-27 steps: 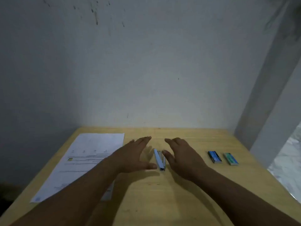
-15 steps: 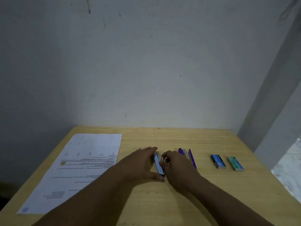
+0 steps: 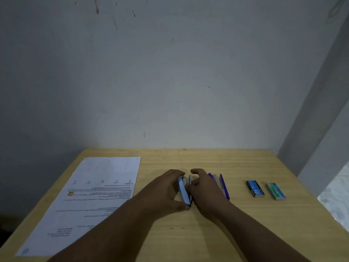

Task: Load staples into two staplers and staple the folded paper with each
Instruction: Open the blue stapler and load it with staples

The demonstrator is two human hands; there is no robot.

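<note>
near the middle of the table (image 3: 207, 233), the left hand (image 3: 162, 193) grips the light blue stapler (image 3: 183, 191) by its long sides while the right hand (image 3: 204, 190) pinches its top (likely stiff, light, smooth, so hold the base firmly).

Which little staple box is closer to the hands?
The blue staple box. The green staple box lies farther right, beyond it.

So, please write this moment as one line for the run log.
left hand: grips light blue stapler | right hand: on its other side | purple stapler: untouched | paper: flat
</note>
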